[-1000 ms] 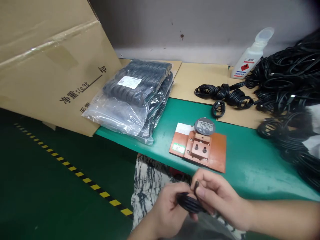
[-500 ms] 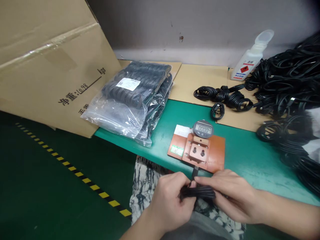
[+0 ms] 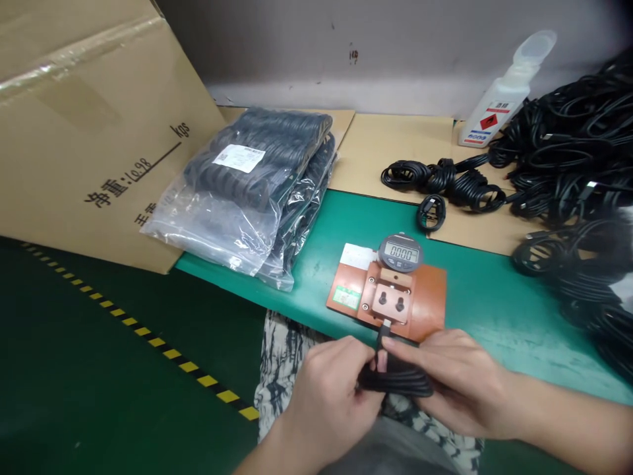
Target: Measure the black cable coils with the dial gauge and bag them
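A coiled black cable (image 3: 398, 381) is held between my two hands at the table's front edge. My left hand (image 3: 341, 389) is closed round the left side of the coil. On the right, my right hand (image 3: 459, 379) grips the other side, its index finger against the black plug (image 3: 383, 335). The plug's metal tip points at the front of an orange-brown test fixture (image 3: 428, 300); whether it touches the block is hard to tell. A round digital gauge (image 3: 400, 252) on the fixture reads zeros.
Bagged black cables (image 3: 277, 158) lie left of the fixture, beside a large cardboard box (image 3: 99, 132). One small cable coil (image 3: 431, 212) lies behind the gauge. At right are a heap of cables (image 3: 568, 152) and a white bottle (image 3: 494, 109). Cardboard (image 3: 390, 142) covers the table's back.
The plug's metal tip now shows at the fixture's front, where earlier only its black body was visible. Both hands keep their hold on the coil. The view has shifted slightly.
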Demonstrator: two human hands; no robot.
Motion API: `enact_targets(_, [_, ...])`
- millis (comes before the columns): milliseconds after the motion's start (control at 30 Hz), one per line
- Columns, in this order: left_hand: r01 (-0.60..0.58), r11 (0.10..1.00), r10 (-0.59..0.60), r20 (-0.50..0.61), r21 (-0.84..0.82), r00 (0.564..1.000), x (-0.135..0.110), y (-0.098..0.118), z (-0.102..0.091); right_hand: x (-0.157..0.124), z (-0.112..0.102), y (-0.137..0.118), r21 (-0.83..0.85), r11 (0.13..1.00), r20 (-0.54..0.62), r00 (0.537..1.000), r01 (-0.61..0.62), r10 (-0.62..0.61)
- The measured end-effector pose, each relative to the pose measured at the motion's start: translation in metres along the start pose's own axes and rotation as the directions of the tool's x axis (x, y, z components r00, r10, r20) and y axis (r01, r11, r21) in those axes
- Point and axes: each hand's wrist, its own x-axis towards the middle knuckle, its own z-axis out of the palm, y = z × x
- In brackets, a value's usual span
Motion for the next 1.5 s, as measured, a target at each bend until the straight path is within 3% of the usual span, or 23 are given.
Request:
enact_targets(133, [0.011,1.000,-0.011,0.014,0.007,1.000,0.001,0.000,-0.002,-0.003,0.000,0.005,-0.118,0.991,-0.002,0.998,0.058,-0.059])
enact_targets(800, [0.115,0.990,-0.118,-0.026,-0.084,0.993,0.010,0.001,0.003,0.005,0.000,0.007,0.069,0.996,-0.063,0.996,-0.057,0.061])
enact_targets(1500, [0.224,0.971,-0.225,0.006,-0.086,0.974,0.012,0.002,0.004,0.010,0.002,0.007,0.116,0.993,-0.157,0.987,-0.027,0.045])
